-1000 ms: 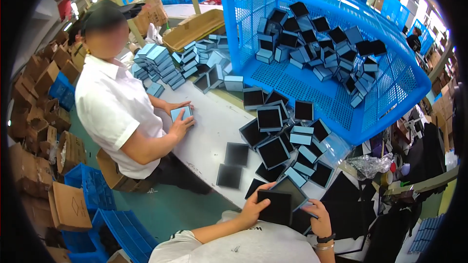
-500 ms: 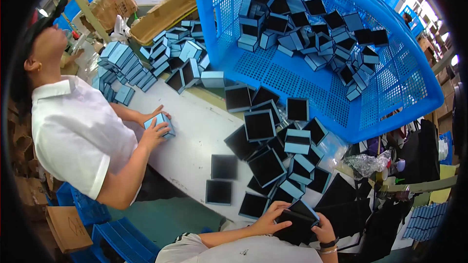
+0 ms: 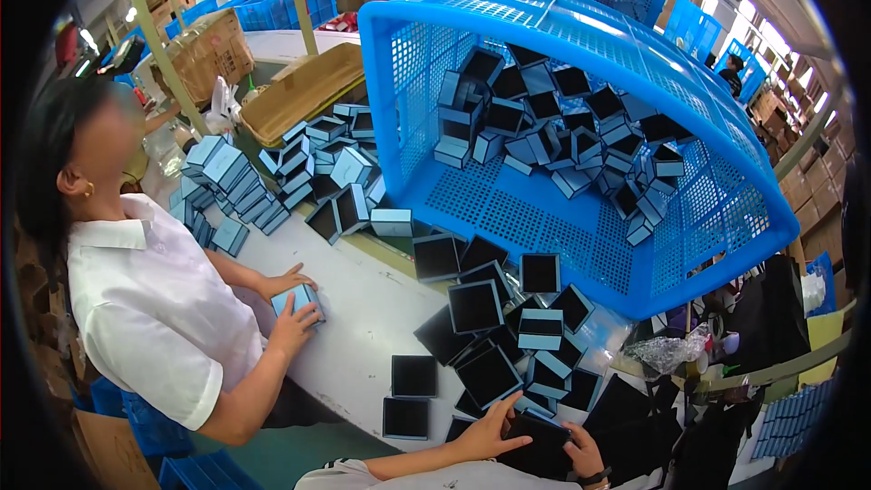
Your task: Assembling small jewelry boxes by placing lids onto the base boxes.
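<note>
Low at the right, a black box part with a blue edge [image 3: 537, 440] lies between my hands. My right hand [image 3: 585, 455] grips its right side, thumb on top. My left hand [image 3: 490, 433] is at its left side, fingers and thumb spread, index finger stretched toward the pile; whether it touches the box part I cannot tell. Just beyond lies a heap of light-blue boxes with black insides, among them an open box [image 3: 490, 375] and a box showing its blue side [image 3: 541, 328]. Two flat black pieces, one a blue-edged tray [image 3: 406, 417], lie left of my left hand.
A large blue plastic crate [image 3: 581, 281] lies tipped on its side, holding many boxes. Across the white table [image 3: 358, 308], a co-worker's hands [image 3: 295, 322] rest on a blue box. Stacked blue boxes [image 3: 231, 177] and a cardboard tray [image 3: 299, 95] stand farther left. Crumpled clear plastic [image 3: 671, 349] lies right.
The view has tilted upward. My left hand has come off the box part and spread its fingers toward the pile. The box part now lies lower and flatter, with my right hand on it.
</note>
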A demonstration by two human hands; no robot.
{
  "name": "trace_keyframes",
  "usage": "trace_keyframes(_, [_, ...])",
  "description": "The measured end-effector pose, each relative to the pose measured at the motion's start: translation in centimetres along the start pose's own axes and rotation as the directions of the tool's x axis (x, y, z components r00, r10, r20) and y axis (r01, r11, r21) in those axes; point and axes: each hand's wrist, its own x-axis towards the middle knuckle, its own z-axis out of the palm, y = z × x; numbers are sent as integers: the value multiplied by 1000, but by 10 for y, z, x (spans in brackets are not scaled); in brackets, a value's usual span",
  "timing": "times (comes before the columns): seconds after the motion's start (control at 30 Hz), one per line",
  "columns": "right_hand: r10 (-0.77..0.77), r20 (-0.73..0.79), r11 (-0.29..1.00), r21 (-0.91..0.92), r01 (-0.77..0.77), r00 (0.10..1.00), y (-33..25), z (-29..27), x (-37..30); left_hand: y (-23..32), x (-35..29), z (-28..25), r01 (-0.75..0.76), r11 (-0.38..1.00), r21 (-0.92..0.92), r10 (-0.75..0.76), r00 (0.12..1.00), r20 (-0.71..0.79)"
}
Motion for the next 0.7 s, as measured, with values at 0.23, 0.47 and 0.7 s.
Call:
trace_keyframes(0.23, [-13,39,992,-122,18,999,-39,18,6,-6,5,-7,-113,970,216,78,984,163])
trace_keyframes(0.47, [92,49,967,-242,-78,995,-41,23,7,-11,6,-10,75,980,187,-137,928,346])
trace_keyframes(0.7, [57,131,998,-46,-51,990,-35,21,8,-25,1,-6,-41,998,-56,52,975,217])
